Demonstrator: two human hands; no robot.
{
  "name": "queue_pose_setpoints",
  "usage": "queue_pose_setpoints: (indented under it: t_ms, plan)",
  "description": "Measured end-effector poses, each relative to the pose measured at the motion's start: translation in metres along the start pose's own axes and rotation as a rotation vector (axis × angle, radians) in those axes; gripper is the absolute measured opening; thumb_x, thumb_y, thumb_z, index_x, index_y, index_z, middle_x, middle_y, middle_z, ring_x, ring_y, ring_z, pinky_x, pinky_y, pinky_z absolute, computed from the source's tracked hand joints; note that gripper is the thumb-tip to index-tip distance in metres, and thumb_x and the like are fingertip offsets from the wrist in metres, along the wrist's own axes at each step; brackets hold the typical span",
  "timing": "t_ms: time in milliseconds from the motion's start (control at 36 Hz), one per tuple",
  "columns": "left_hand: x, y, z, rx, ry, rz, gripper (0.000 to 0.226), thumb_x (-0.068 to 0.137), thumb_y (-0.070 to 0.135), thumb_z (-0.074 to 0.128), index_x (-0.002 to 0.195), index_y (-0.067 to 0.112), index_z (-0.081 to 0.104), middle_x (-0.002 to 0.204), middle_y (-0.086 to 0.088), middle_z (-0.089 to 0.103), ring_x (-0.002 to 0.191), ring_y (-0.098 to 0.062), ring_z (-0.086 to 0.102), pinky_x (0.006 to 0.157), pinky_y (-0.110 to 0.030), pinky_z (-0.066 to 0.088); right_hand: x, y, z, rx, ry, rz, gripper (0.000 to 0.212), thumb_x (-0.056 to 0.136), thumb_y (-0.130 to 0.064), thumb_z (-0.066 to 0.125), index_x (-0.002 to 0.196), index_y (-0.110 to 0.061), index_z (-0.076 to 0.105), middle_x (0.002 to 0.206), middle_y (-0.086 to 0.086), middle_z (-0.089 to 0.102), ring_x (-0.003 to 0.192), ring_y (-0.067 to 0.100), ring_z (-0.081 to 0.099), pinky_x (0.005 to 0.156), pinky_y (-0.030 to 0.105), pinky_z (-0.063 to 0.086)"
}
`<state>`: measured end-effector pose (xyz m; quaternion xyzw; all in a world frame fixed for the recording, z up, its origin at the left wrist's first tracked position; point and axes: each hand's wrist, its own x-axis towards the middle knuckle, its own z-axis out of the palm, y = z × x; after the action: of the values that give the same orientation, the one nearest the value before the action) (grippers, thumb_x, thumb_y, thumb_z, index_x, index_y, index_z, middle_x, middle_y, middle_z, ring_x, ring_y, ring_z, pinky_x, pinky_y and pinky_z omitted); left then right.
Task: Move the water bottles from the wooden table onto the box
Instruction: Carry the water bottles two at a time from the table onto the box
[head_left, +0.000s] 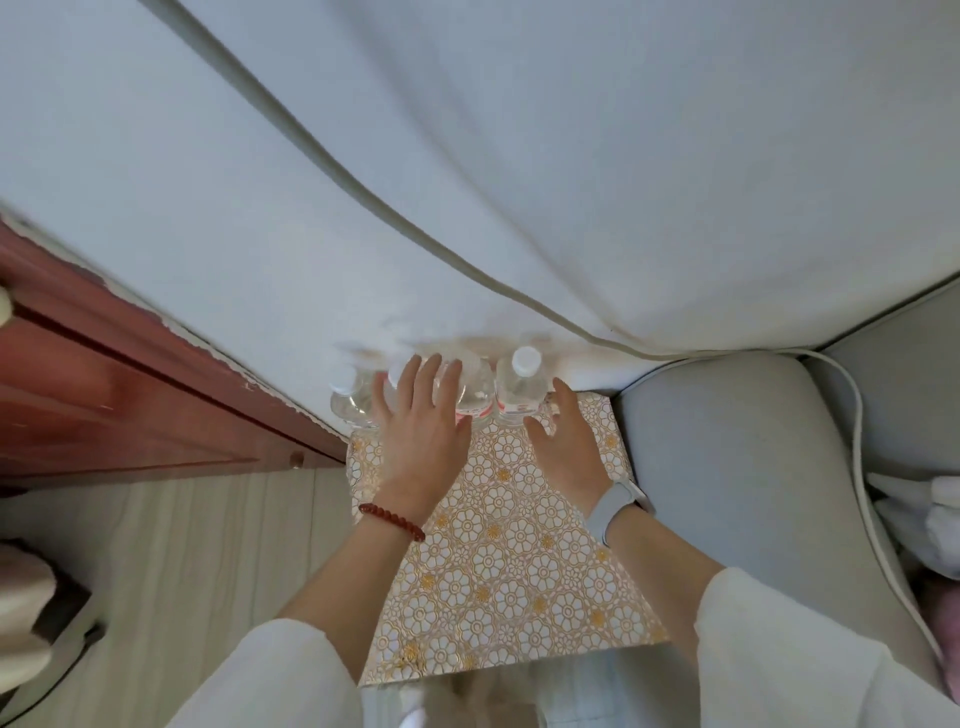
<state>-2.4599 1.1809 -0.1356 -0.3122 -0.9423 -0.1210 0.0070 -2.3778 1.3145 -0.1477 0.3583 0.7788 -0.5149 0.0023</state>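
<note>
Over the patterned box (498, 561), our two arms reach forward from white sleeves, a red bead bracelet (390, 520) on the left wrist and a pale watch (617, 503) on the right. Our left hand (423, 431) is flat, its fingers spread and straight, lying against the front of the bottles; we cannot tell how firmly it presses. Our right hand (566, 449) is likewise spread and holds nothing, hovering just beside the rightmost bottle (521, 387) on its right flank. Beyond the fingertips, the water bottles (415, 389) stand upright in a tight row along the far edge of the box, their white caps toward us and the white bedding (519, 182) right behind them. Those on the left are blurred, so we leave their number open. Left of the box runs a reddish wooden panel (104, 384); on the right a grey cushion (727, 467) butts against it. As we judge it, the row lies straight ahead of both palms, with the left hand nearer the middle bottles and the right nearer the end one, so any next grasp would close sideways around an upright body.
</note>
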Motion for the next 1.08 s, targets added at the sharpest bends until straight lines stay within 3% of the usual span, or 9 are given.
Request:
queue_pose_setpoints:
  t_ms: [139,222,333,417,528,667,806,1083]
  plan:
    - [-0.046,-0.002,-0.033,-0.149,-0.048,-0.189,0.053,0.089,0.029,0.054,0.138,0.016,0.038,0.146,-0.009,0.035,0.140,-0.026,0.022,0.114,-0.051,0.008,-0.045,-0.026,0.002,-0.085,-0.144,-0.003,0.037,0.094,-0.020,0.045,0.130,-0.011,0.043,0.133,0.006,0.051,0.121,0.020,0.048,0.099,0.029,0.039]
    - [-0.084,-0.018,-0.057,-0.201,-0.015,-0.315,0.049,0.090,0.029,0.053,0.135,0.014,0.041,0.143,-0.009,0.039,0.136,-0.027,0.028,0.112,-0.049,0.013,-0.078,-0.052,0.017,-0.089,-0.273,-0.079,0.032,0.095,-0.021,0.044,0.125,-0.012,0.048,0.122,0.001,0.056,0.109,0.011,0.051,0.082,0.012,0.038]
    - [-0.148,-0.055,-0.091,-0.213,0.014,-0.545,0.049,0.090,0.029,0.051,0.136,0.015,0.041,0.140,-0.009,0.041,0.131,-0.027,0.032,0.109,-0.047,0.021,-0.128,-0.090,0.054,-0.179,-0.431,-0.240,0.028,0.096,-0.023,0.041,0.120,-0.014,0.052,0.110,-0.006,0.054,0.099,0.005,0.050,0.074,0.005,0.034]
    - [-0.213,-0.086,-0.121,-0.240,0.089,-0.744,0.047,0.089,0.028,0.052,0.133,0.015,0.043,0.136,-0.008,0.045,0.124,-0.030,0.037,0.104,-0.048,0.026,-0.178,-0.116,0.090,-0.280,-0.550,-0.370,0.027,0.096,-0.020,0.041,0.118,-0.011,0.053,0.113,0.002,0.060,0.102,0.015,0.057,0.083,0.019,0.045]
    - [-0.327,-0.116,-0.165,-0.236,0.238,-0.954,0.042,0.090,0.028,0.052,0.129,0.014,0.047,0.130,-0.009,0.051,0.121,-0.031,0.043,0.099,-0.047,0.032,-0.265,-0.140,0.147,-0.397,-0.718,-0.533,0.028,0.095,-0.018,0.044,0.118,-0.007,0.054,0.115,0.010,0.064,0.106,0.023,0.059,0.090,0.033,0.047]
    - [-0.483,-0.133,-0.210,-0.182,0.364,-1.150,0.041,0.091,0.030,0.051,0.129,0.014,0.048,0.127,-0.009,0.053,0.116,-0.030,0.047,0.096,-0.044,0.034,-0.393,-0.149,0.217,-0.457,-0.865,-0.685,0.024,0.091,-0.013,0.049,0.110,-0.003,0.060,0.108,0.014,0.068,0.100,0.029,0.062,0.089,0.035,0.046]
    - [-0.684,-0.126,-0.246,-0.099,0.493,-1.433,0.039,0.090,0.029,0.052,0.126,0.013,0.051,0.123,-0.009,0.056,0.115,-0.030,0.049,0.094,-0.043,0.036,-0.568,-0.129,0.288,-0.543,-1.144,-0.862,0.025,0.092,-0.018,0.048,0.112,-0.010,0.059,0.111,0.010,0.067,0.104,0.026,0.061,0.093,0.040,0.047]
    - [-0.993,-0.042,-0.268,-0.082,0.836,-2.058,0.038,0.089,0.024,0.054,0.126,0.012,0.052,0.123,-0.011,0.055,0.118,-0.029,0.046,0.099,-0.045,0.036,-0.873,-0.045,0.373,-0.791,-1.678,-1.223,0.028,0.093,-0.019,0.047,0.118,-0.010,0.056,0.116,0.011,0.063,0.109,0.025,0.057,0.096,0.033,0.042]
